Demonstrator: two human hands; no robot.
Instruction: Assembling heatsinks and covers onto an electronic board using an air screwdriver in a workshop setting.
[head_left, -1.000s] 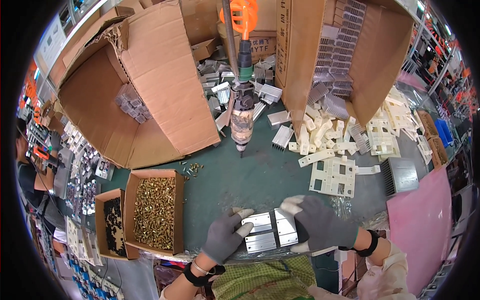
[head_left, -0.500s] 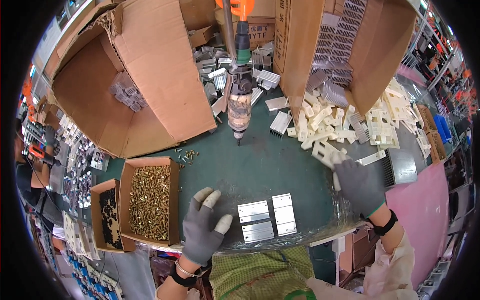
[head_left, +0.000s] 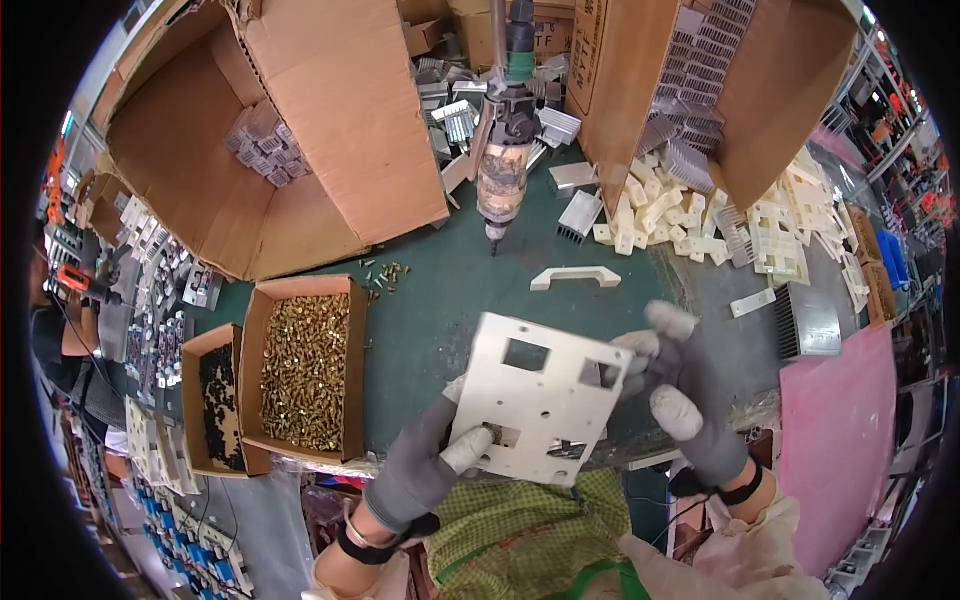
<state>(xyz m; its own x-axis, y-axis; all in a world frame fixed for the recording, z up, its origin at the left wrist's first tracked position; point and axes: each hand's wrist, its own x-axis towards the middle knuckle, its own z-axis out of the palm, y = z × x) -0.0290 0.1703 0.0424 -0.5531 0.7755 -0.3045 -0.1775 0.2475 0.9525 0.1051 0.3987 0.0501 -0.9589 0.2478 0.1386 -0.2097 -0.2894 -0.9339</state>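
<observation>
A cream plastic plate (head_left: 520,385) with square cut-outs and small holes is tilted above the near part of the bench. My left hand (head_left: 415,465) grips its lower left edge, the thumb on top by a cut-out. Beside its upper right corner, my right hand (head_left: 690,380) has thumb and fingers spread, slightly blurred; whether a fingertip touches the plate I cannot tell. A bit of shiny metal (head_left: 567,449) shows through the lower right cut-out; the plate hides the rest. Beyond it a cream handle-shaped bracket (head_left: 575,274) lies on the green bench top.
A power screwdriver (head_left: 503,185) hangs point down over the bench. At left stand a box of brass-coloured screws (head_left: 357,385) and a box of black screws (head_left: 190,385). Large cartons (head_left: 335,120) flank the back. Cream plastic parts (head_left: 665,215) and a finned heat sink (head_left: 808,322) lie right.
The cream plate has come from the right to the middle, and my left hand has taken hold of it. My right hand moved left with it. The bracket now lies on the bench.
</observation>
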